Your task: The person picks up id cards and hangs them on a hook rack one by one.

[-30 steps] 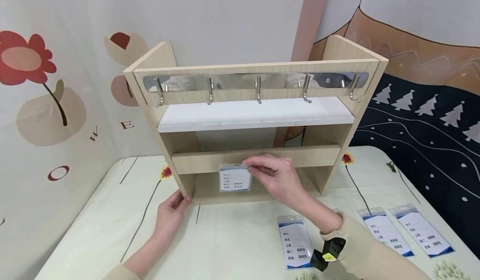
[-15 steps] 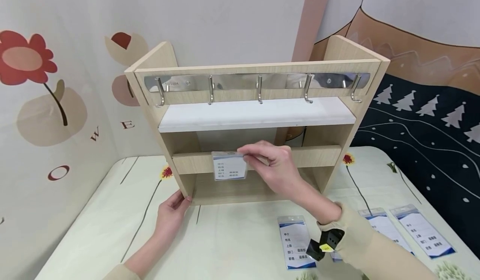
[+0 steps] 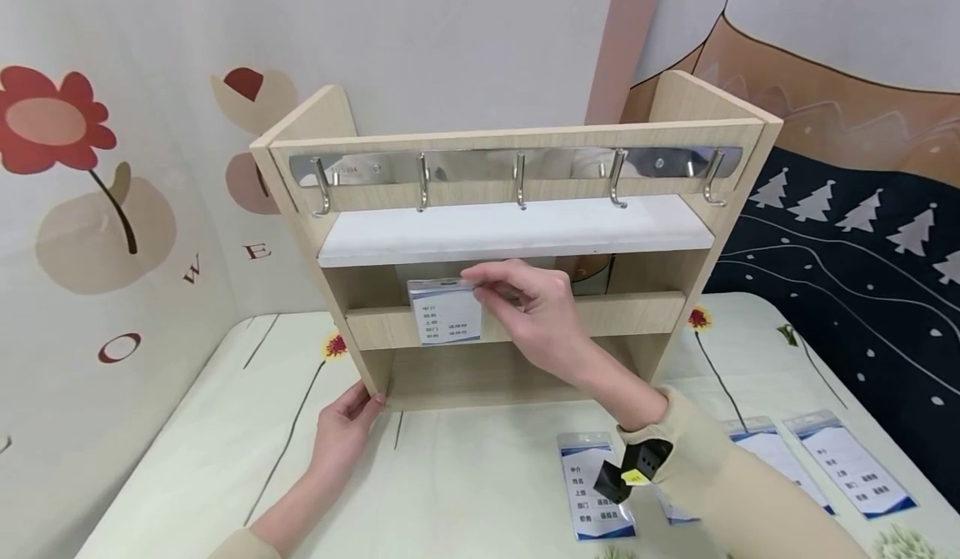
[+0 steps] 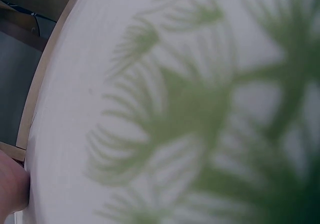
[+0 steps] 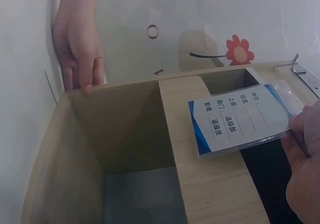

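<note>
My right hand (image 3: 536,313) pinches a badge holder (image 3: 446,313) by its clear top edge, between thumb and fingers. The badge, a white card with blue corners in a clear sleeve, stands in front of the shelf's middle crossbar (image 3: 641,313). In the right wrist view the badge (image 5: 235,116) lies across that bar and the opening above it. My left hand (image 3: 347,430) holds the lower left corner of the wooden shelf (image 3: 300,226), its thumb at the front edge. The left wrist view shows only a bit of that hand (image 4: 12,186).
Several metal hooks (image 3: 521,180) line the shelf's top board, above a white shelf board (image 3: 517,230). More badge holders lie on the tablecloth: one badge (image 3: 588,480) in front, another badge (image 3: 851,463) at right, others partly behind the right sleeve (image 3: 720,467).
My right hand has raised the badge from below the crossbar and shifted it slightly left, to just below the white shelf board. The left hand has stayed at the corner.
</note>
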